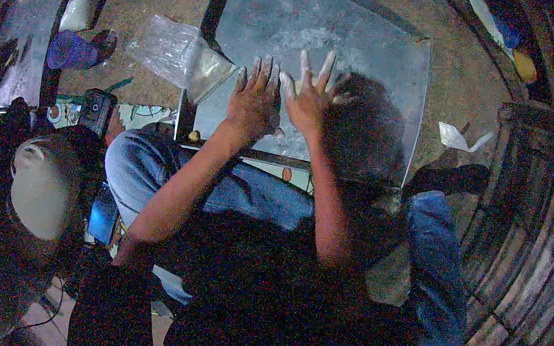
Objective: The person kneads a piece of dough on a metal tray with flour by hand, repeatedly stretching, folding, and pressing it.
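My left hand (254, 99) rests fingers-down on a grey board (381, 29) with dark edges, its fingertips whitened. Beside it, my right hand (308, 97) has spread, white-coated fingers on or just over the board; whether anything small lies beneath either palm I cannot tell. White powdery smears (314, 36) mark the surface above them. A clear plastic bag (166, 44) with pale contents lies over the board's left edge, near my left fingers. A small yellowish lump (194, 136) sits at the lower left corner.
At left are another board (27, 21), a white bag (81, 8), a blue-purple item (67, 50), a black device (95, 112) and a rounded pale shape (36, 191), unclear. A white scrap (455, 137) lies right of my board, beside slatted wood (530, 237). My jeans-clad legs surround the lower edge.
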{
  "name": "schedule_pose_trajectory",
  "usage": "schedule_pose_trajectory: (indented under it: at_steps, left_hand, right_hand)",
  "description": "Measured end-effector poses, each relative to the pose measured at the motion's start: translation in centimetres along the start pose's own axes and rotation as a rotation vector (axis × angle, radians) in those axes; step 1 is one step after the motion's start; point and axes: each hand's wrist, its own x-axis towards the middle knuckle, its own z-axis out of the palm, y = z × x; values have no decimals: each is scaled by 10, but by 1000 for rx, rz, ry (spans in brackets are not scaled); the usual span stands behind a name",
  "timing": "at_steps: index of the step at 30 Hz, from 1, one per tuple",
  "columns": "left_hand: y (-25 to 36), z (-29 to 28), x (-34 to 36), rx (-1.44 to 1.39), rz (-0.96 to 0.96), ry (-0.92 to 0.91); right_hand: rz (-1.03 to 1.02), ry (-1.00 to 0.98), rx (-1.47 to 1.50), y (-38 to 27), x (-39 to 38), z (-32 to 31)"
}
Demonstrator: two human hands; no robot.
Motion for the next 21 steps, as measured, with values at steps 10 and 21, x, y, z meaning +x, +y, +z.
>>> schedule_pose_trajectory:
  at_steps: [10, 21]
  left_hand:
    - [-1, 9, 2, 13, 3, 146]
    - [-7, 12, -4, -56, -3, 100]
  right_hand:
    - [39, 199, -20, 18, 93, 42]
    - [91, 145, -202, 6, 115, 31]
